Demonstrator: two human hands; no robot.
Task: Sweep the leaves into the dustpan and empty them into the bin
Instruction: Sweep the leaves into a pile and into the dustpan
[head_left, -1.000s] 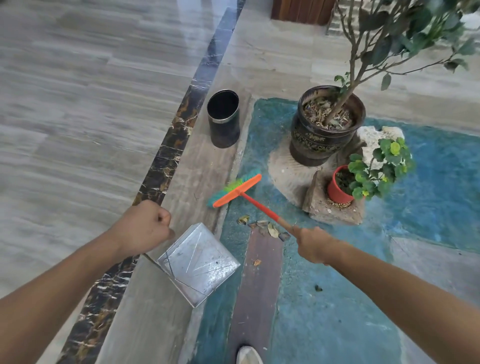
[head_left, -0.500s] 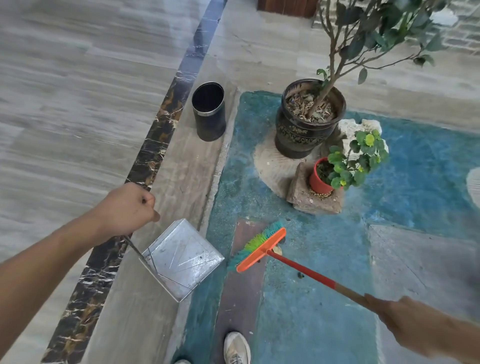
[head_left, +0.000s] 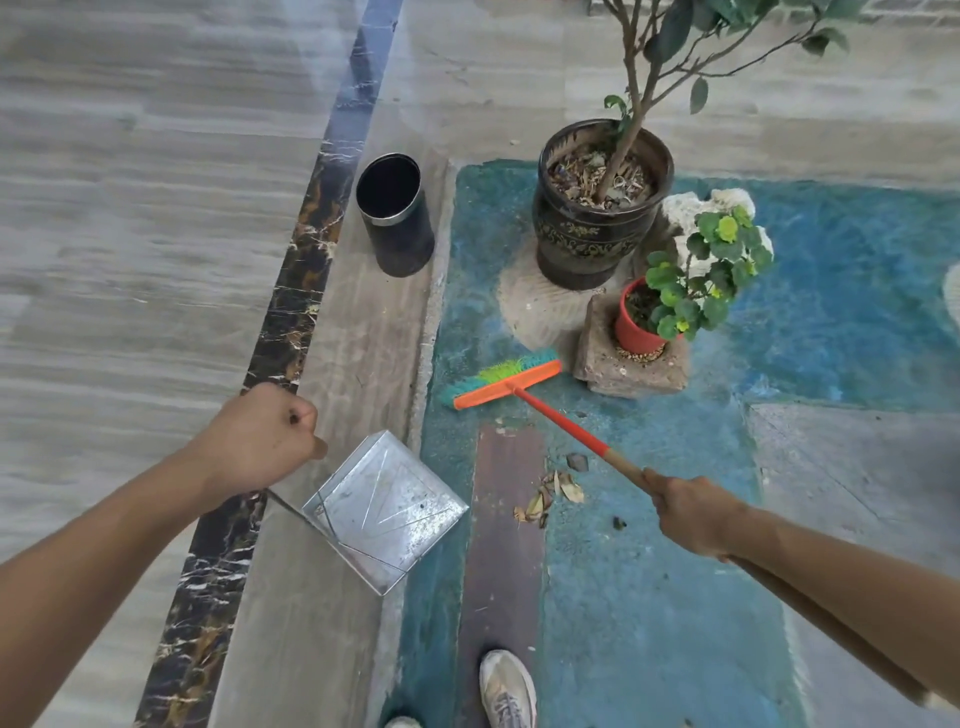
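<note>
A small heap of dry leaves (head_left: 551, 493) lies on the brown strip and teal floor, right of the dustpan. My left hand (head_left: 260, 441) grips the thin handle of the metal dustpan (head_left: 387, 506), whose open edge faces the leaves. My right hand (head_left: 693, 512) grips the wooden end of the broom handle. The broom's orange head (head_left: 506, 385) with green and teal bristles sits on the floor beyond the leaves. A black cylindrical bin (head_left: 396, 213) stands open farther back, on the grey border.
A large dark pot (head_left: 597, 234) with a small tree and a red pot (head_left: 636, 322) with a green plant on a stone block (head_left: 631, 366) stand right behind the broom head. My shoe (head_left: 506, 688) shows at the bottom. Grey floor spreads left of a dark marble strip (head_left: 291, 291).
The broom dragged the leaves toward me, then its head went back out past them toward the stone block. The dustpan stays low in my left hand.
</note>
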